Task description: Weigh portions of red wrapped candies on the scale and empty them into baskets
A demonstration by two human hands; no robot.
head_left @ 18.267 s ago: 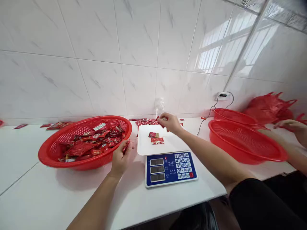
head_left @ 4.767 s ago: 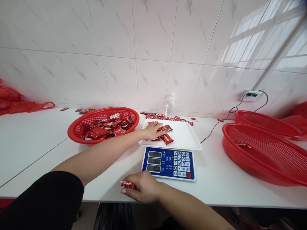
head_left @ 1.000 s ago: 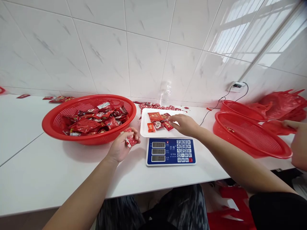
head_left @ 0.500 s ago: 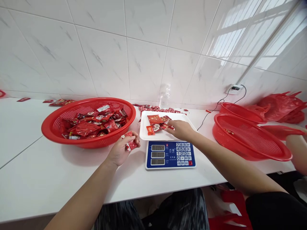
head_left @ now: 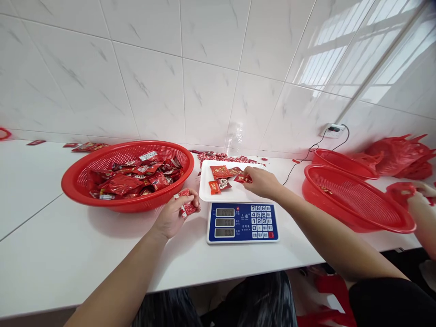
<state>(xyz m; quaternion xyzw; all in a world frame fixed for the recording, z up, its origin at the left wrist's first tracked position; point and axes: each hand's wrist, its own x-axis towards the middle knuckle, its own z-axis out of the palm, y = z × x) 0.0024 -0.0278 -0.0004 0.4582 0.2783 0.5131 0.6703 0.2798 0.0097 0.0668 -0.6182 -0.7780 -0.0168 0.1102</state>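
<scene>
My left hand [head_left: 175, 213] is closed around a small red-and-white printed packet [head_left: 186, 205], held in front of the red basket's right side. Over the white weighing tray [head_left: 207, 190], my right hand [head_left: 260, 181] pinches a small red wrapped packet [head_left: 242, 178] between thumb and fingers. Several other wrapped packets lie on the tray, among them a red one [head_left: 220, 171], an orange one [head_left: 214, 187] and a dark red one with a pale label [head_left: 224, 184]. Below the tray is the scale's blue panel [head_left: 243, 222] with keys and three displays.
At left stands a red perforated basket [head_left: 76, 181] filled with red packets [head_left: 126, 182]. Small packets [head_left: 235, 158] lie along the wall. Red baskets [head_left: 357, 222] and red plastic bags [head_left: 398, 156] are at right, where another person's hand [head_left: 420, 200] holds red plastic. A cable [head_left: 296, 159] runs to a wall socket.
My right hand has closed on a packet at the tray and drawn slightly right with it. My left hand keeps its packet. The other person's hands have come further into view.
</scene>
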